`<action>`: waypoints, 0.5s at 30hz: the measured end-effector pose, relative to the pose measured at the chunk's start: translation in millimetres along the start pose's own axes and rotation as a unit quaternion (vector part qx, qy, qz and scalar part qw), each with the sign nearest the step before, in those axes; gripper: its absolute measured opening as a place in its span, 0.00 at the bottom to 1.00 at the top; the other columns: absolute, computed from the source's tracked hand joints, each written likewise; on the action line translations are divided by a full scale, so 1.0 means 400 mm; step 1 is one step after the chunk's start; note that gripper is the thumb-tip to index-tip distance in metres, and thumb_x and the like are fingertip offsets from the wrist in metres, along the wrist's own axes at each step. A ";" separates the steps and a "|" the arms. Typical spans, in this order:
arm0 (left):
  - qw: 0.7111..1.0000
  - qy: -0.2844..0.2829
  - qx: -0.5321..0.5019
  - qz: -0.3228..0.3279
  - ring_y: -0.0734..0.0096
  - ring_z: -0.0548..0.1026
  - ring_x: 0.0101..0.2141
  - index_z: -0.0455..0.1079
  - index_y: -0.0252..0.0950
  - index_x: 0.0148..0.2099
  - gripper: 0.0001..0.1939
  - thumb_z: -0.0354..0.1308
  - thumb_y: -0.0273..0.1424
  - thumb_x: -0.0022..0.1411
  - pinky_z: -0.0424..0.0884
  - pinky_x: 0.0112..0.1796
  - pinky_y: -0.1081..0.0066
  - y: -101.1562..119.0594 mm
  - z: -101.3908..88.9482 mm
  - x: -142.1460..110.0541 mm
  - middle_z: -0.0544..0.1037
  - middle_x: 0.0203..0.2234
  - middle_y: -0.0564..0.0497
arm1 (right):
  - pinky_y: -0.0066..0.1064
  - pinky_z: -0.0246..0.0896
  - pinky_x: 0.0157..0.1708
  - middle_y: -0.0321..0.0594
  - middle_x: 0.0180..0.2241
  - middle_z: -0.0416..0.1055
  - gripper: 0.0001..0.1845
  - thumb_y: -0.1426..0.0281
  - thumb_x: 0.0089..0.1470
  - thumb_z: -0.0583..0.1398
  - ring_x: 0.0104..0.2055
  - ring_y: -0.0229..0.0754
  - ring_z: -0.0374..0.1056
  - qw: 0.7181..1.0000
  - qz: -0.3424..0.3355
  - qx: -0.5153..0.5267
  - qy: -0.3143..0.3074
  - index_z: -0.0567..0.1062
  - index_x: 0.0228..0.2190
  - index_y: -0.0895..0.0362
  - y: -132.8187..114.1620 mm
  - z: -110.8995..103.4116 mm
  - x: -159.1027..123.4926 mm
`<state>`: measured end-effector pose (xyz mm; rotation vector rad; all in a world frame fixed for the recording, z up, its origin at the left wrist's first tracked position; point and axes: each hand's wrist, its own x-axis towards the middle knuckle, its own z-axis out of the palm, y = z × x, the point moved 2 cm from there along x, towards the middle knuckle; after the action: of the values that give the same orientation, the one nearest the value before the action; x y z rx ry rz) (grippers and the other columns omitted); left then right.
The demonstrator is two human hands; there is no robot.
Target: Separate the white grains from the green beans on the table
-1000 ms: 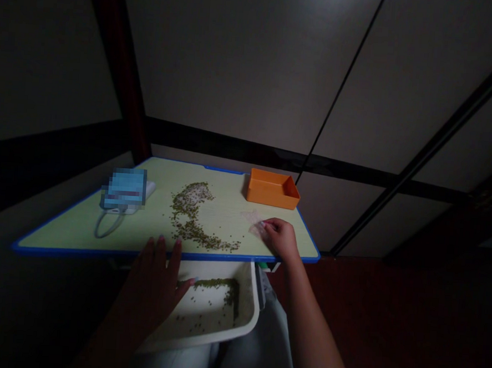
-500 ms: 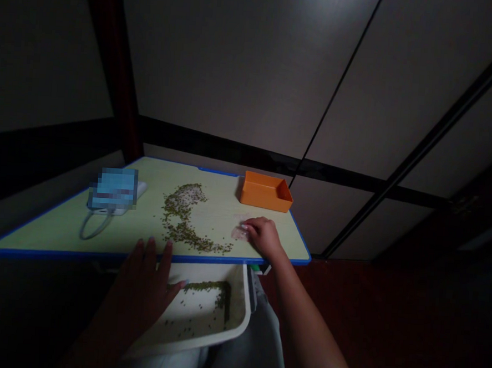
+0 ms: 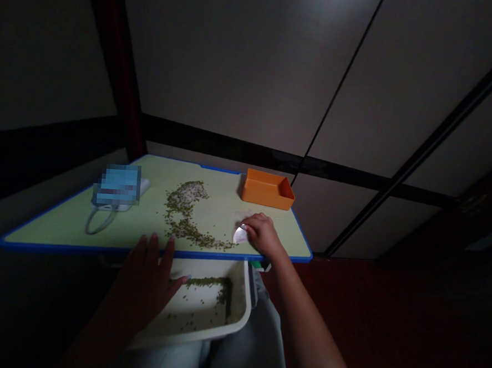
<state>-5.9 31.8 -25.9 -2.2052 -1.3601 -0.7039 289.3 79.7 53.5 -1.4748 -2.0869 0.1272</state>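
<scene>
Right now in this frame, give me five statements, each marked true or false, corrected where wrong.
1. The right hand holds a see-through piece. True.
2. Green grains lie on the table. True.
3. Grains lie only on the table. False: some are in the white tub.
4. The orange box stands on the table. True.
5. Both hands hold the piece. False: the left hand is apart, at the table's near edge.

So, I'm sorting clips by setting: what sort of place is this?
Probably a room in a home, though the dim light leaves that unsure: a small blue-edged table stands close to large, plain wall or cupboard panels, above a dark red floor.
</scene>
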 end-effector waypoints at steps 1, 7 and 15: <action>1.000 -0.001 0.000 -0.001 0.23 0.51 0.68 0.53 0.23 0.68 0.40 0.53 0.43 0.61 0.62 0.59 0.37 0.000 0.000 0.000 0.59 0.64 0.16 | 0.38 0.54 0.48 0.43 0.40 0.79 0.09 0.71 0.63 0.61 0.46 0.47 0.67 1.000 -0.002 0.005 0.003 0.83 0.41 0.53 0.003 0.001 -0.001; 1.000 -0.013 0.000 -0.007 0.23 0.53 0.68 0.56 0.23 0.67 0.40 0.53 0.45 0.61 0.63 0.58 0.37 -0.005 0.007 -0.001 0.61 0.63 0.18 | 0.35 0.59 0.47 0.43 0.37 0.78 0.10 0.76 0.62 0.59 0.43 0.45 0.67 0.996 -0.020 0.079 0.036 0.82 0.38 0.55 0.023 0.003 -0.006; 1.000 -0.019 -0.020 -0.015 0.24 0.51 0.69 0.54 0.23 0.68 0.41 0.51 0.47 0.62 0.60 0.60 0.37 -0.003 0.003 -0.002 0.58 0.65 0.17 | 0.39 0.59 0.48 0.46 0.38 0.79 0.12 0.71 0.63 0.59 0.45 0.48 0.68 0.999 0.042 -0.002 0.024 0.83 0.42 0.55 0.026 -0.010 -0.022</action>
<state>-7.1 32.6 -27.3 -2.2436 -1.4107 -0.7089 302.1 75.1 49.4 -1.5541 -1.9881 0.1181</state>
